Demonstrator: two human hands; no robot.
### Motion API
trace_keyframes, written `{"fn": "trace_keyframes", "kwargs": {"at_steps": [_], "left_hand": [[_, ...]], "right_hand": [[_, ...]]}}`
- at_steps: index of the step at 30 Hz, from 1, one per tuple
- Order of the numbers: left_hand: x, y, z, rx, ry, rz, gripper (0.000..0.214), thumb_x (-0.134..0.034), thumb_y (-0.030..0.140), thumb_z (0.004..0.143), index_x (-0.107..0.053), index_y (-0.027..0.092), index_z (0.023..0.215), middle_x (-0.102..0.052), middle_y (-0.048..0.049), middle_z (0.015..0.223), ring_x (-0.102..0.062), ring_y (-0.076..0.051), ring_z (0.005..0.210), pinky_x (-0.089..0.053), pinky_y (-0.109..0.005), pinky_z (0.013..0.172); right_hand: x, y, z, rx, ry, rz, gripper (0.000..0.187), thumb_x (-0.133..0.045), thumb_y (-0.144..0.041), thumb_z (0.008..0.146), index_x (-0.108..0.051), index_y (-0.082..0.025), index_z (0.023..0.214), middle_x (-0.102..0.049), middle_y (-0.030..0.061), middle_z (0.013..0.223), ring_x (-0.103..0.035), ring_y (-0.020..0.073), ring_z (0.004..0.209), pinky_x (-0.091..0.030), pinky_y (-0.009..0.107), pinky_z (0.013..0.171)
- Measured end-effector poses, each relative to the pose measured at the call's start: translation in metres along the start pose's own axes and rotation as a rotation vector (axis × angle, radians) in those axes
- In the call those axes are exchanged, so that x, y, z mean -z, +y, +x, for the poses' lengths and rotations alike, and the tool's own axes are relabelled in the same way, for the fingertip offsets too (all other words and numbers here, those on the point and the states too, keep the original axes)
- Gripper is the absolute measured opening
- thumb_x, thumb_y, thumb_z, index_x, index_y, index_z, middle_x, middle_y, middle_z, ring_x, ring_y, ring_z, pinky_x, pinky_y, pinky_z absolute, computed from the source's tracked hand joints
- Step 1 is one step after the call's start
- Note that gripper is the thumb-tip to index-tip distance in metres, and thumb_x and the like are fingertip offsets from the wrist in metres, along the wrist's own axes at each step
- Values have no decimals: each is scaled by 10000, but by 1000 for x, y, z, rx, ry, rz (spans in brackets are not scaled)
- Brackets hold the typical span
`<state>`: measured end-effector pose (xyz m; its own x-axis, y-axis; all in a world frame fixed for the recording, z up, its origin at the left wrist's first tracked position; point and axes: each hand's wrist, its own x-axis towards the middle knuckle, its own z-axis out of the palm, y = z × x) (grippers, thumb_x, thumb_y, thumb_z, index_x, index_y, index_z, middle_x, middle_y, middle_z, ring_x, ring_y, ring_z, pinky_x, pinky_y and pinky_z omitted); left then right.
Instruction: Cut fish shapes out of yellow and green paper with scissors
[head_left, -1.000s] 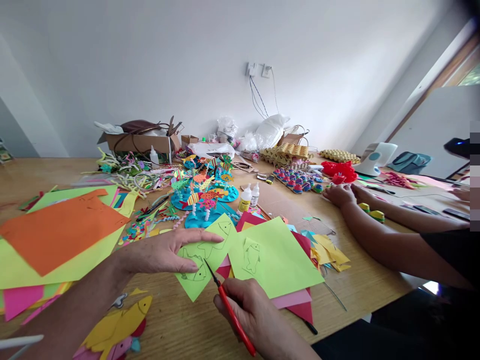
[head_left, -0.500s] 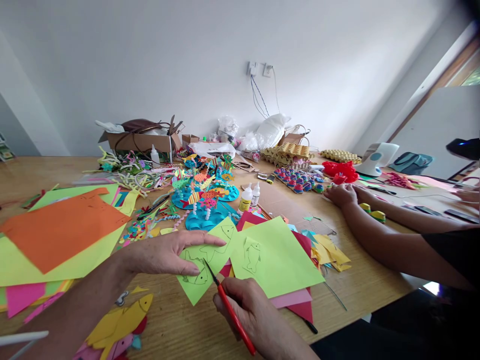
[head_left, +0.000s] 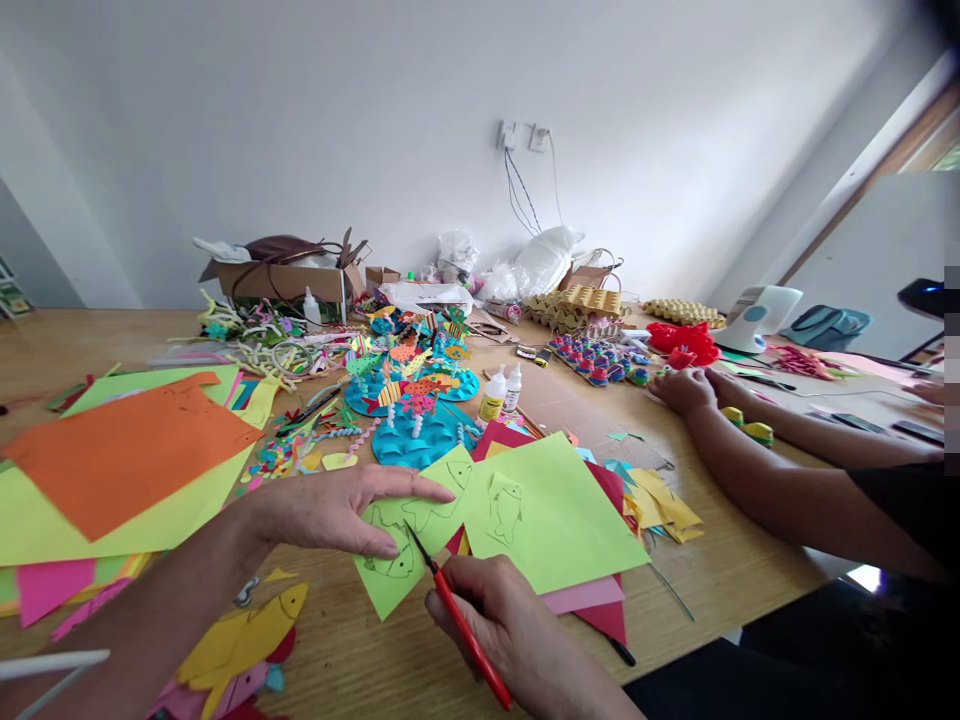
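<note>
Watching remotely, I see lime-green paper (head_left: 435, 517) at the frame's lower centre, fish drawn on it in dark outline; the left hand (head_left: 337, 510) spreads thumb and forefinger across it, grip unclear to me; the right hand (head_left: 517, 622) curls around red-handled scissors (head_left: 462, 620)

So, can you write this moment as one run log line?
left hand: on smaller green sheet with drawn fish | right hand: holding red-handled scissors, blades at that sheet | nearby: yellow paper fish
</note>
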<state>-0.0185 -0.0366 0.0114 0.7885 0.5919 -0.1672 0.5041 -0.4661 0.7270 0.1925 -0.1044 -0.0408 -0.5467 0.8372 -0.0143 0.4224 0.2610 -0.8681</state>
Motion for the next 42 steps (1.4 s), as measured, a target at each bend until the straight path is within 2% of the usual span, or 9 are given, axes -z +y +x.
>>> {"fn": "trace_keyframes", "kwargs": {"at_steps": [13,21,27,33,36,42], "left_hand": [[-1,-5,4,-37,-66,-35,650,-641,174,718,-474,308,1332,-521,-1,1383,-480,-255,1235,-329,-339,1041],[-3,-7,4,-55,-96,-40,645,-657,197,727,-471,286,1338,-521,-13,1383,-465,-243,1247,-322,-318,1042],[-4,-9,6,-54,-97,-41,646,-673,225,719,-479,305,1330,-529,-6,1378,-480,-265,1233,-332,-348,1035],[-8,-12,9,-53,-96,-46,670,-694,214,700,-484,278,1334,-519,-19,1389,-482,-268,1231,-327,-321,1034],[-9,-12,11,-64,-89,-38,678,-704,203,687,-492,301,1323,-534,-10,1374,-518,-265,1195,-353,-317,1009],[-10,-14,15,-83,-100,-21,687,-714,237,694,-477,291,1336,-525,-27,1381,-517,-271,1194,-353,-319,1006]], "right_hand": [[1,3,-2,-42,-26,-42,381,-519,-339,893,-366,-174,586,-322,-71,516,-269,68,492,-215,194,439],[0,1,0,-58,-45,-36,345,-493,-301,888,-371,-174,592,-353,-64,528,-297,76,514,-230,195,449],[-1,4,1,-32,-38,-8,367,-465,-328,906,-340,-178,595,-317,-66,548,-258,75,528,-222,195,454],[-3,7,0,-53,-46,-12,330,-469,-271,888,-352,-177,595,-338,-64,535,-280,74,517,-218,195,451],[-5,8,-1,-58,-41,8,307,-466,-228,875,-348,-179,596,-354,-62,535,-298,71,507,-222,194,454],[-5,9,-2,-71,-48,58,287,-445,-227,872,-368,-182,600,-317,-59,535,-283,77,501,-212,199,450]]}}
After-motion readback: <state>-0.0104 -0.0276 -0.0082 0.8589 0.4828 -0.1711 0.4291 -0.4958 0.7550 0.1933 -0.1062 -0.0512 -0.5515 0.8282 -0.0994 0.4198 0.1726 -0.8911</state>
